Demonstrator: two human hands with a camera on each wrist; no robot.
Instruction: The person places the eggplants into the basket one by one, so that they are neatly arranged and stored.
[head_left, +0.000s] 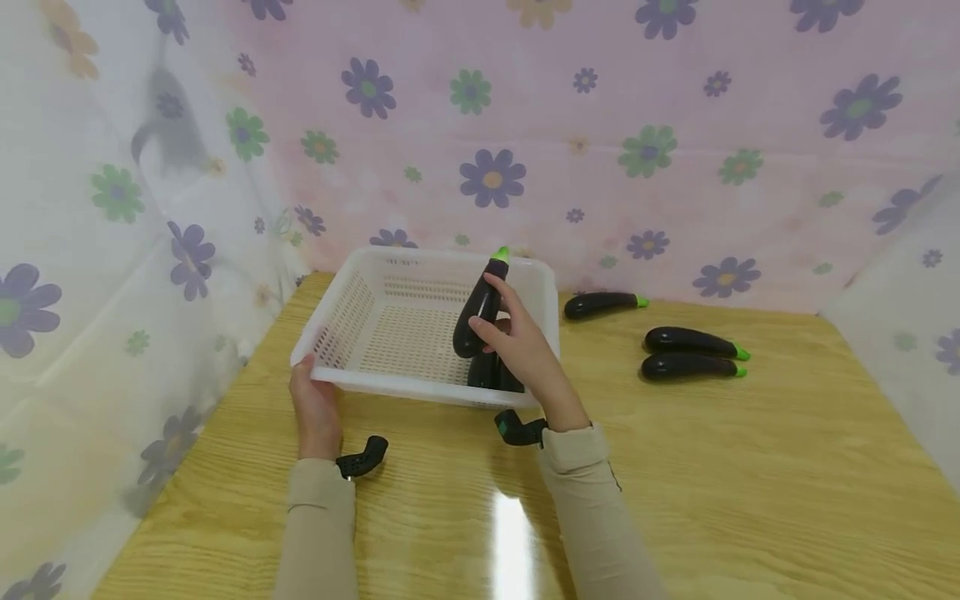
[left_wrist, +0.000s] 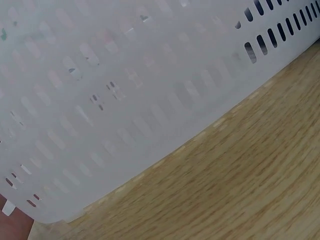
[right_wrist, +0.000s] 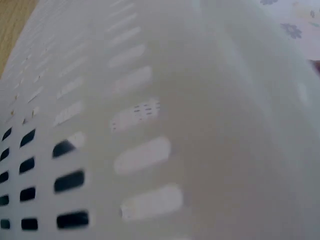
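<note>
A white plastic basket [head_left: 397, 385] with slotted walls stands on the table. At its front left corner my left hand [head_left: 317, 408] grips the rim. Over the basket's right side, my right hand [head_left: 525, 346] holds a dark eggplant [head_left: 480, 304] between thumb and fingers, its green stem end tilted up and away. Below it, more dark eggplants [head_left: 482, 371] lie in the front right corner, partly hidden by the hand and the held one. Both wrist views are filled mostly by the basket's wall [left_wrist: 150, 100], and the right one shows dark shapes behind the slots [right_wrist: 70, 181].
To the right of the basket, one eggplant [head_left: 603, 305] lies near the back edge of the wooden table [head_left: 750, 467]. Two others, the rear one [head_left: 693, 342] and the front one [head_left: 692, 366], lie side by side farther right. Flowered cloth [head_left: 420, 183] hangs behind and at both sides.
</note>
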